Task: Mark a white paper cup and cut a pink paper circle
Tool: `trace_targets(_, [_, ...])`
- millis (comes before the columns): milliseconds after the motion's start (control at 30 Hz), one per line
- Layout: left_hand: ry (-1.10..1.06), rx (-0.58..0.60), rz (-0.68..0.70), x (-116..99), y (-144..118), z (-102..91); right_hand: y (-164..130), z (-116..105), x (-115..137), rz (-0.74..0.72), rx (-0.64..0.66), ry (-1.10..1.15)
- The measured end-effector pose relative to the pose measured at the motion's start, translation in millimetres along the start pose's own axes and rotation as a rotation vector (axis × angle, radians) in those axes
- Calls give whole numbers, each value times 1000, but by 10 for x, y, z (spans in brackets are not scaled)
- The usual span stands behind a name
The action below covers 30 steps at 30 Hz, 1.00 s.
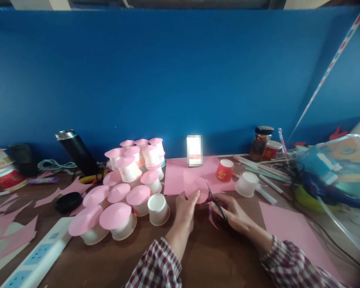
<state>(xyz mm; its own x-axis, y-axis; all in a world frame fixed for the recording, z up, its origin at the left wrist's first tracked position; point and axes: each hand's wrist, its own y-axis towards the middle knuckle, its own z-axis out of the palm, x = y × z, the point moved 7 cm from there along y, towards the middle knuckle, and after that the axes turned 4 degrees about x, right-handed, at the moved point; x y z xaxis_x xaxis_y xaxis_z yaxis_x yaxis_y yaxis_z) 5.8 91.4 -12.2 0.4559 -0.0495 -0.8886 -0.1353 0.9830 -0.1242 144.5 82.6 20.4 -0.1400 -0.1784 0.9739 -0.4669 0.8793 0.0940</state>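
Many pink-capped cups (119, 224) flank one open white cup (158, 209).

Single head-worn camera, facing forward and down across the brown table (204, 260) toward the blue wall (180, 72). Both forearms enter close at the bottom edge.

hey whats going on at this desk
A person in a plaid shirt is cutting pink paper. The left hand holds a rounded pink paper piece off the brown table, while the right hand works scissors into its edge. To the left stands a cluster of white paper cups, most capped with pink paper discs; one uncapped white cup sits nearest the left hand. More pink sheets lie flat nearby.
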Motion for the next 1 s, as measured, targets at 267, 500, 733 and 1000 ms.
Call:
trace_targets(267, [-17,36,12,-7,4,30,6,-1,36,-1,-16,-17])
trace_targets(500, [-8,68,19,-11,-3,43,3,-15,-5,49,-38,-74])
trace_targets(733, [-9,49,33,-12,-4,27,2,-17,12,29,-43,-115])
trace_targets(1000, [-6,43,45,-22,6,15,3,-28,9,28,-40,-142])
